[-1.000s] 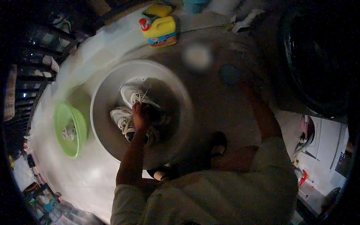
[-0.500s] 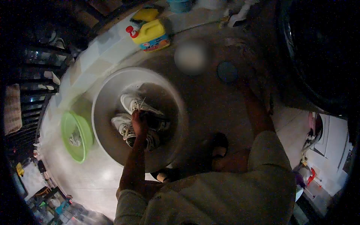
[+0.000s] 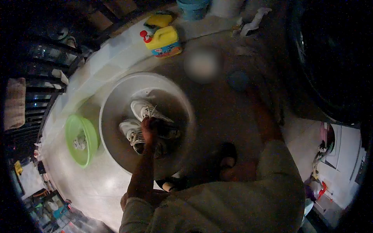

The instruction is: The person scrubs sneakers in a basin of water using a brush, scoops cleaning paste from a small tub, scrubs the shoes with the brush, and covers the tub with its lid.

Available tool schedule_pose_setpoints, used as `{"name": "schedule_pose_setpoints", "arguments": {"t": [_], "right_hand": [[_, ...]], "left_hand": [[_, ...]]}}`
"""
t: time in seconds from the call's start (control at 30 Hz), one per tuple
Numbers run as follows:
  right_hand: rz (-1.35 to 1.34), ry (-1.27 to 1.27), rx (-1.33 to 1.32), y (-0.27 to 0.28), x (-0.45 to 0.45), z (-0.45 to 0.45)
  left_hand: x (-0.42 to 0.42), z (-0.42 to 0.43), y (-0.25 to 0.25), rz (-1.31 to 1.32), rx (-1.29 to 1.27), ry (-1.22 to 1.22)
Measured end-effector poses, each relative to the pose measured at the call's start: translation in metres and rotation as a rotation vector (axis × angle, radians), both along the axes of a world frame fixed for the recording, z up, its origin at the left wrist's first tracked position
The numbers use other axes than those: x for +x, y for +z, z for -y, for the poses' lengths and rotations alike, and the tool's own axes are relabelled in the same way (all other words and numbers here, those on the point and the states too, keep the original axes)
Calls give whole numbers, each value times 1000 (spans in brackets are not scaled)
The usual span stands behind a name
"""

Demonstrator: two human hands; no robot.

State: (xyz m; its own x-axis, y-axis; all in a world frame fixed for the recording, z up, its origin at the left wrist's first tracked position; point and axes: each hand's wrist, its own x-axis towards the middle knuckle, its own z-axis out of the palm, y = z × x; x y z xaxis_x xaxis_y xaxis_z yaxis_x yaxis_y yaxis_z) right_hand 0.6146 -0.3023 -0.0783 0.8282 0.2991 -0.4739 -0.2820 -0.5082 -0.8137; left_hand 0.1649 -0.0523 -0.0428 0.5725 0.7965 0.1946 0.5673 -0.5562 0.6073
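Observation:
In a large pale basin lie two light sneakers with laces, side by side: an upper sneaker and a lower sneaker. My left hand is closed at the laces and opening of the upper sneaker. The lower one lies close beside that hand. Out to the right, my right hand is in deep shadow, at a round blue-grey thing. Its fingers are lost in the dark, so their grip does not show. A blurred pale round patch is just left of that thing.
A green basin with a pale bundle inside stands left of the large one. Behind are a yellow jug with a red cap and a blue bucket along the tiled ledge. A big dark round form fills the upper right.
The whole view has shifted slightly, with things sitting a little lower and further right. My left hand stays at the upper sneaker. The right arm keeps nearly the same pose.

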Motion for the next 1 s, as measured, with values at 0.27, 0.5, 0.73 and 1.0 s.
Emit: {"name": "schedule_pose_setpoints", "arguments": {"t": [0.27,0.5,0.73,1.0], "right_hand": [[-10,-61,229,23,-2,9],[161,47,360,79,-6,-9],[538,491,130,158,-48,-86],[1108,1105,-222,78,-72,-156]], "left_hand": [[1,-2,3,-35,-95,-20],[5,4,13,132,-219,141],[-4,-2,-12,212,-282,64],[-2,1,-7,187,-61,31]]}}
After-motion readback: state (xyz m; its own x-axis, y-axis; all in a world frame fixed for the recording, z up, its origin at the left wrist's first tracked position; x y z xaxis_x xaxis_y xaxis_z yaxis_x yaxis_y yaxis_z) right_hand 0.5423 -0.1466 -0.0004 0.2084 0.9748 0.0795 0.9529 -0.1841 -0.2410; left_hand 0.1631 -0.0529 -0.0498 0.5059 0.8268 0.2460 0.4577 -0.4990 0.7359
